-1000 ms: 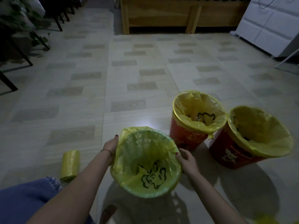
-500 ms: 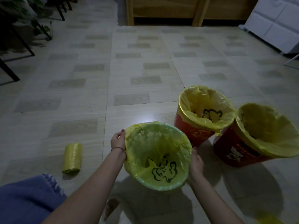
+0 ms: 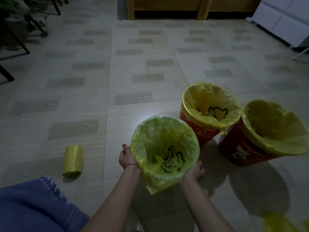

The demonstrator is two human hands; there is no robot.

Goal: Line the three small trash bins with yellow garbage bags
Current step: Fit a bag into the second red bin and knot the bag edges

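Hands [image 3: 126,158] [image 3: 194,170] gripping near bin's [image 3: 164,148] bag rim, open tiles left

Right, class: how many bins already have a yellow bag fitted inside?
3. The nearest bin sits between the left hand and right hand; one red bin stands behind it, another red bin further right. None seems hidden.

wooden furniture [image 3: 167,7], potted plant [image 3: 25,14]
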